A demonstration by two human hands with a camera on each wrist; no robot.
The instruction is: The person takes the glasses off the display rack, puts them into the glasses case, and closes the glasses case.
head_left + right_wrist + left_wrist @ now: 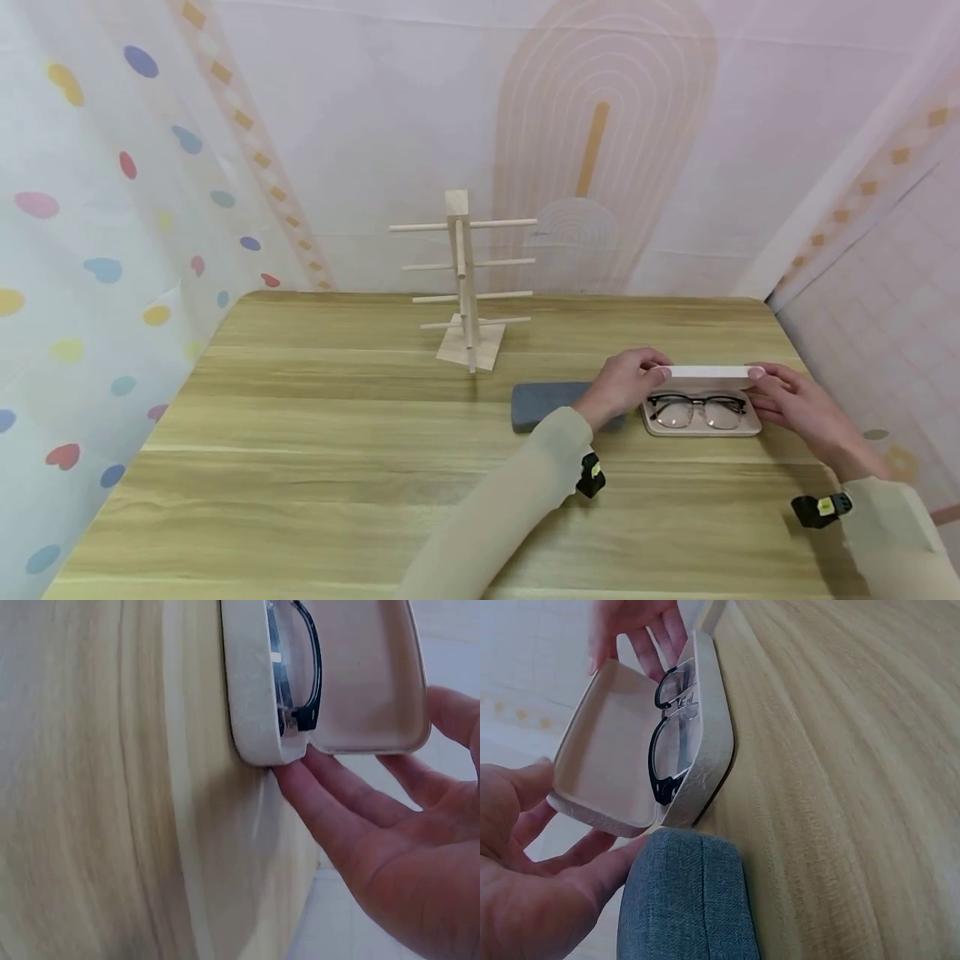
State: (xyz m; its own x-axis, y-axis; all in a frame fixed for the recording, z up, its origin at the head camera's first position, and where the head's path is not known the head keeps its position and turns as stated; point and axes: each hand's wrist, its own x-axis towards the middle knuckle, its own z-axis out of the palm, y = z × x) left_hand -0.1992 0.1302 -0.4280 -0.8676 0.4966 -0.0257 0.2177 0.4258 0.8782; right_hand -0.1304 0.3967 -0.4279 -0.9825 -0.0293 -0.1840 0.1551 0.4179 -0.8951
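A pale glasses case (703,432) lies on the right of the table with its lid (708,377) raised. Inside rest black-framed eyeglasses (676,735) with clear lenses. My left hand (624,385) holds the lid's left corner, its thumb on the rim and its fingers behind. At the other end my right hand (798,408) has its thumb at the lid's rim; in the right wrist view its fingers (337,799) reach behind the lid and under the case's end. A blue-grey fabric case (546,404) sits just left, partly covered by my left hand and wrist.
Behind, near the table's middle, stands a wooden rack (461,275) with thin pegs sticking out on its sides and front. Patterned curtains (375,125) hang along the back and both sides of the table (300,467). The table's right edge runs close by my right hand.
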